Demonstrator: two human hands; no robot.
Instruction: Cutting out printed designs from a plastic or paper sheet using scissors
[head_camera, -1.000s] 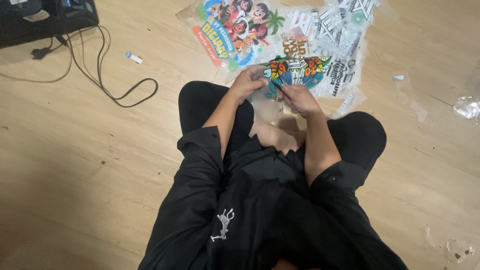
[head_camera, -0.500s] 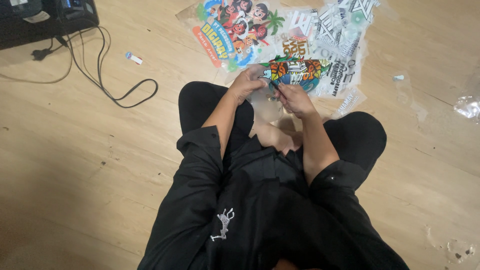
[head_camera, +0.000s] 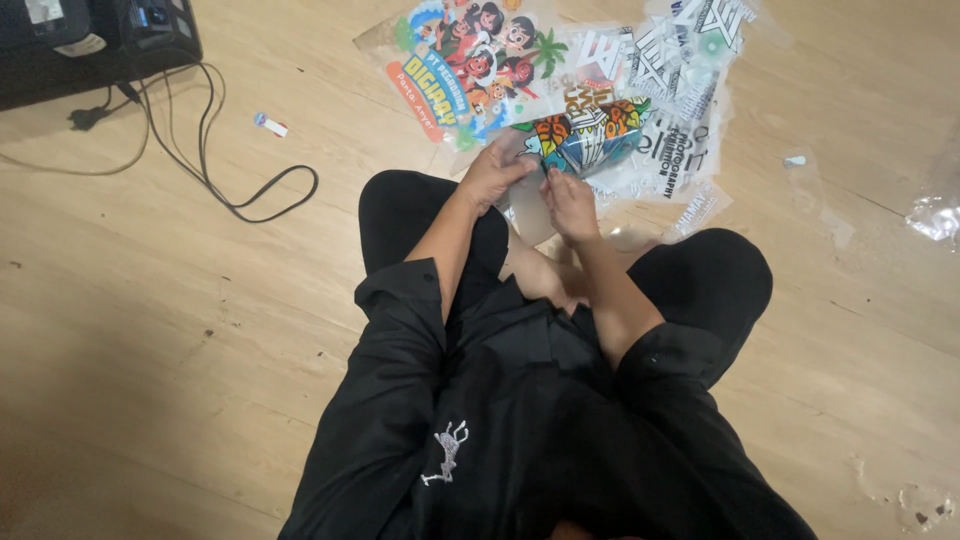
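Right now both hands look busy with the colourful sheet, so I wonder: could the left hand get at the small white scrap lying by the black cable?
Probably yes: bare wooden floor separates the left hand from the small white scrap, nothing between, though it must release the colourful sheet.

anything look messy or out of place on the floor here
Yes. Clear film scraps and a small label lie loose on the wooden floor, away from the printed sheets. The colourful sticker in both hands looks curled, not flat.

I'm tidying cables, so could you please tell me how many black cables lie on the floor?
1, as far as visible: a black cable looping on the floor at upper left, beside the black device; more may be hidden.
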